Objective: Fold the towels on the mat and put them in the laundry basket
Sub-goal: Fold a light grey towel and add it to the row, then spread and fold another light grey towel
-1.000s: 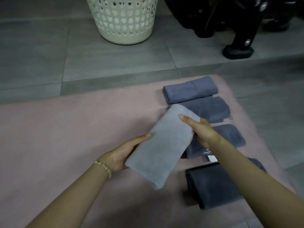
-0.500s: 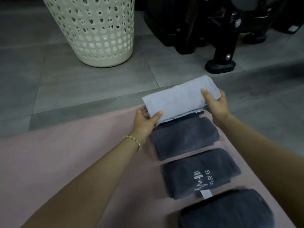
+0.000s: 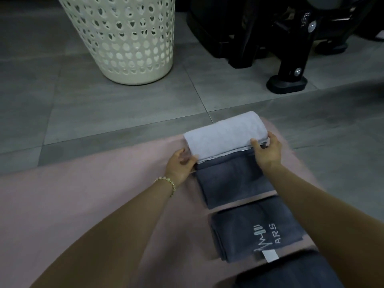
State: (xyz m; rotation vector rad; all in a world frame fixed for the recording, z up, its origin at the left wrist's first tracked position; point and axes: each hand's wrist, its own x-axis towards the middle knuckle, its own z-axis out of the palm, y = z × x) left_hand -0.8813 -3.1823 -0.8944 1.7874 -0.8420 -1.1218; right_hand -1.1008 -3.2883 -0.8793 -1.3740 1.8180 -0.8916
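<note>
Pale towel [image 3: 225, 136] gripped between left hand [image 3: 180, 166] and right hand [image 3: 268, 153]

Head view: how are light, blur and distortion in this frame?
Head view: dim, even light with no glare; the black equipment sinks into shadow. Head view: the light grey towel and the ARS lettering read clearly, but the nearest dark towel at the bottom edge is blurred. Head view: wide-angle stretch makes the laundry basket lean.
</note>
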